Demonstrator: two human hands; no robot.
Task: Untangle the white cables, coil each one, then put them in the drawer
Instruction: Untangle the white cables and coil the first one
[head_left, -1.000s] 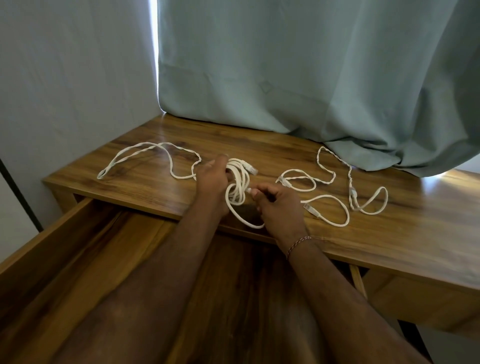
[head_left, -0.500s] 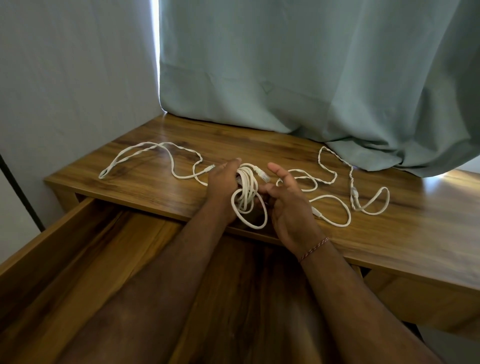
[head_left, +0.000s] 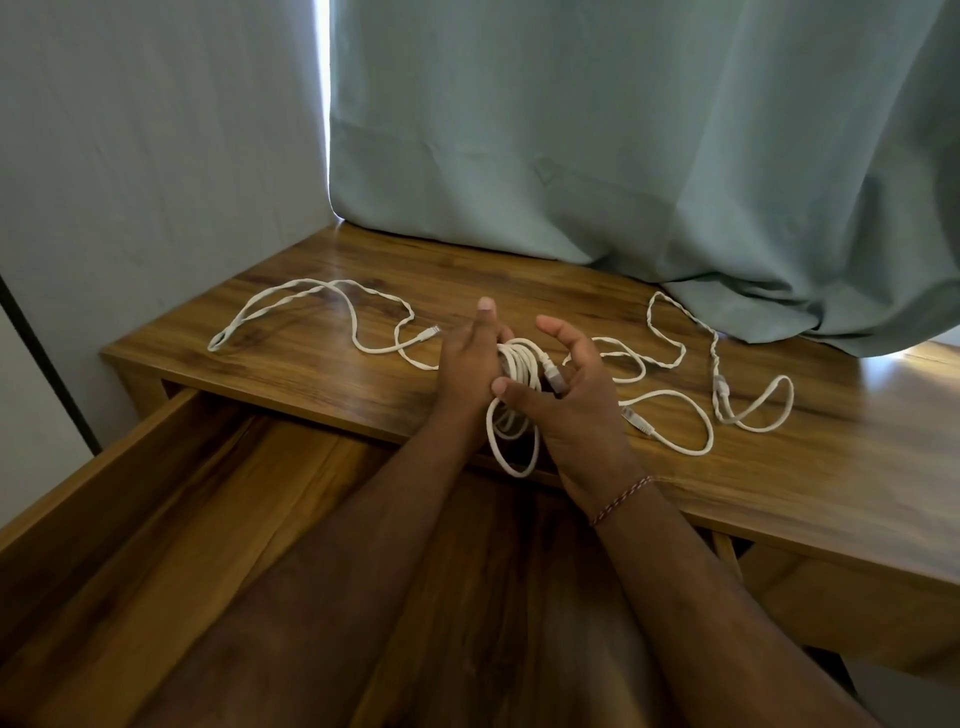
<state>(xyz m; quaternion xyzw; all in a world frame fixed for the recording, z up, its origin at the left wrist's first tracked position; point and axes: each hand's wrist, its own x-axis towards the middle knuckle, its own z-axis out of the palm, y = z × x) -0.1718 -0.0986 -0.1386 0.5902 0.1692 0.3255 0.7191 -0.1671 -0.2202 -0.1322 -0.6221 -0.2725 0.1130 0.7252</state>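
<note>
One coil (head_left: 514, 374), gripped by left hand (head_left: 467, 364); right hand (head_left: 566, 395) spread, empty; loops may spring loose above the drawer (head_left: 104, 519).

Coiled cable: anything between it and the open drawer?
Nothing visible. The left hand holds the coiled cable over the desk's front edge, right hand beside it. The drawer is open directly below, apart from the forearms crossing it.
</note>
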